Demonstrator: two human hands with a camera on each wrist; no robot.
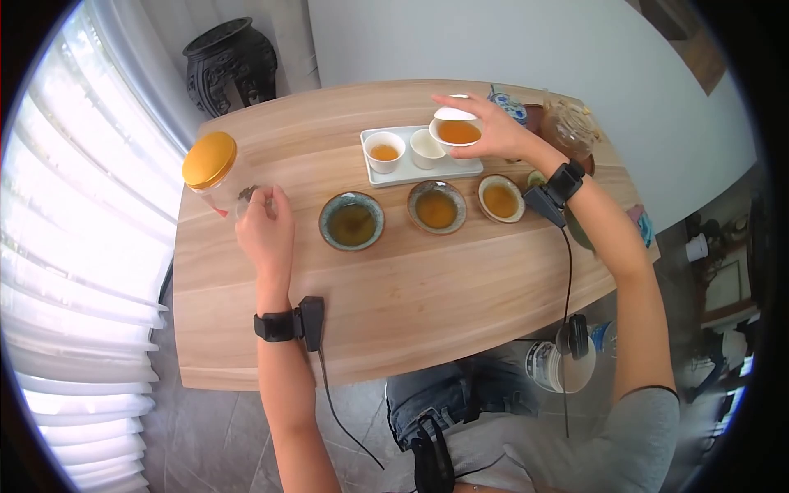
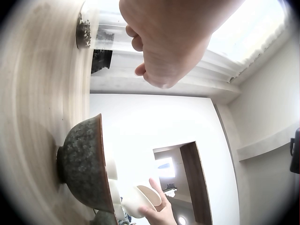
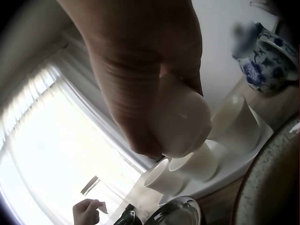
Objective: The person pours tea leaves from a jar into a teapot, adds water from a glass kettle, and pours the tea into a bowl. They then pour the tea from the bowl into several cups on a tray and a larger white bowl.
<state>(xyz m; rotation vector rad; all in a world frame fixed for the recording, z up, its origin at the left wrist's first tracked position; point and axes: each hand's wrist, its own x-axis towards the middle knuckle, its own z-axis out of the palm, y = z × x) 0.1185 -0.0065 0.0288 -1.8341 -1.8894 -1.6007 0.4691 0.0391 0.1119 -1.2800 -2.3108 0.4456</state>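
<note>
My right hand (image 1: 493, 131) grips a white cup of amber tea (image 1: 457, 132) over the tray's right end, fingers on its far side and thumb on the near side. In the right wrist view the same white cup (image 3: 183, 122) hangs above the white vessels. Below it on a pale tray (image 1: 403, 176) stand a white cup with some tea (image 1: 384, 154), another white cup (image 1: 426, 149) and a larger white vessel (image 3: 236, 126), partly hidden by the hand. My left hand (image 1: 267, 226) idles with loosely curled fingers beside the gold-lidded clear jar (image 1: 210, 161), holding nothing visible.
Near the tray stand a grey-blue bowl (image 1: 352, 222), a brown-grey bowl (image 1: 436, 207) and a pale bowl (image 1: 500, 199), all with tea. Behind my right hand are a blue-and-white teapot (image 3: 262, 65) and a glass vessel (image 1: 569, 127). Cables hang from both wrist cameras.
</note>
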